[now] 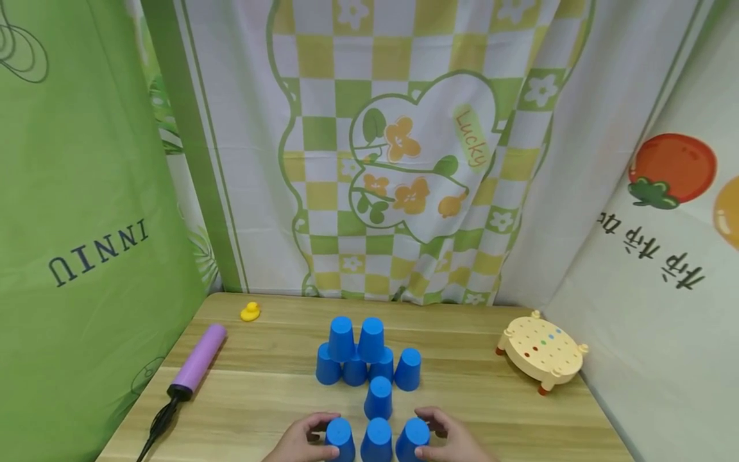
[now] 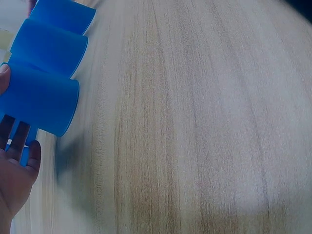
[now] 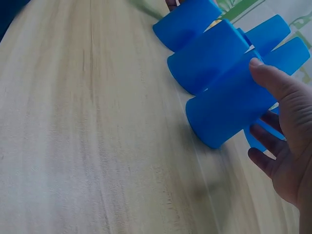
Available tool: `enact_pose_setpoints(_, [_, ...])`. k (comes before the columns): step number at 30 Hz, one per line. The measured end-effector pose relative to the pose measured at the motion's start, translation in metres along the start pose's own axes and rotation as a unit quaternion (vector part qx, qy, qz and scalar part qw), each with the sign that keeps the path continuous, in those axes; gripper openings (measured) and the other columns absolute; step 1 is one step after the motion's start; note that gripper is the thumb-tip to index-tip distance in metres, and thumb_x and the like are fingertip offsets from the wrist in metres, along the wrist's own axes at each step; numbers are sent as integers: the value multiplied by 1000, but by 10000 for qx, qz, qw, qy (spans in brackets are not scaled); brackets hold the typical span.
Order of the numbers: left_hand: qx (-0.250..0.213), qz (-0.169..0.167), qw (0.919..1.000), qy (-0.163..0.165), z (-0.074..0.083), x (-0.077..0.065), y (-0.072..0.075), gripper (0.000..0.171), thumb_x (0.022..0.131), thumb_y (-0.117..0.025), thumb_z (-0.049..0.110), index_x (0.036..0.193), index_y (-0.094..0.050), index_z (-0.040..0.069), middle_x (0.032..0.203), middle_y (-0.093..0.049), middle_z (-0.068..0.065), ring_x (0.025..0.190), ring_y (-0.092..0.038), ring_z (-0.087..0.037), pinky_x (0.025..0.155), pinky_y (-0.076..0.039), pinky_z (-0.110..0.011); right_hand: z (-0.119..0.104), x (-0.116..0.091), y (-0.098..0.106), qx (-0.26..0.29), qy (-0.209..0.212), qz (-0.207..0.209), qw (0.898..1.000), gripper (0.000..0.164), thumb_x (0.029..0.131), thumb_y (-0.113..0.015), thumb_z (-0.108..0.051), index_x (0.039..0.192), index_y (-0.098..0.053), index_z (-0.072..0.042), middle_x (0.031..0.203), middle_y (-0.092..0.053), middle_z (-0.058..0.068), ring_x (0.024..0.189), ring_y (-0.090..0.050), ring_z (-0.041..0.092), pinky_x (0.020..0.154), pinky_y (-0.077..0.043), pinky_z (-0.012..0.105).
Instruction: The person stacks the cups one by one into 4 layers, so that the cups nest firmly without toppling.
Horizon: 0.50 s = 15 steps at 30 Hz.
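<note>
Three upside-down blue cups stand in a row at the near edge of the head view. My left hand point(image 1: 301, 441) holds the left cup point(image 1: 340, 437), its thumb on the near side and fingers around the outer side. At the other end, my right hand point(image 1: 457, 443) grips the right cup point(image 1: 412, 439) between thumb and fingers. Between them sits the middle cup point(image 1: 378, 440), which neither hand holds. Just behind it is a single cup point(image 1: 378, 398). Farther back, two raised cups, one of them this upper cup point(image 1: 342, 337), rest on a row of several more.
A purple hand pump point(image 1: 200, 359) lies on the left of the wooden table point(image 1: 462, 359). By the back left edge is a yellow rubber duck point(image 1: 251, 312). A cream pegged stool-shaped toy point(image 1: 543, 350) stands at the right. Printed curtains point(image 1: 404, 256) hang around the table.
</note>
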<state>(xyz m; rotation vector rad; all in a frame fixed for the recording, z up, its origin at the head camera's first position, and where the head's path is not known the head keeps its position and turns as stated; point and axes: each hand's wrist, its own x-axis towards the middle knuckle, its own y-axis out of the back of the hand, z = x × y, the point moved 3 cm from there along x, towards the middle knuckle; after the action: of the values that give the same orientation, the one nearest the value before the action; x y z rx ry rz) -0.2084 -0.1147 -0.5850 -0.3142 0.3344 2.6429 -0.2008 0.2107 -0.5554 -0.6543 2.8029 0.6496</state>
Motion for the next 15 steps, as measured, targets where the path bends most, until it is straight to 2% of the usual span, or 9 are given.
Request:
enact_pose_setpoints(5, [-130,-21,9999,93,-3,1,-1,60,81,-80,32,133,-59,10,129,-63,-12,110,-59,-24,92,-52,-49,4,0,-2,62,-93,45,9999,64,83,-77,-38,132,-55,-4,122,-65,12,112,-60,34,94,-49,60])
enact_pose_setpoints(15, [-98,-5,9999,42,-3,3,0,59,83,-79,29,134,-58,8,130,-62,-13,111,-59,-24,94,-51,-49,-10,2,9,-7,172,370,9992,67,84,-76,-40,135,-53,-3,130,-61,17,118,-58,35,99,-46,60])
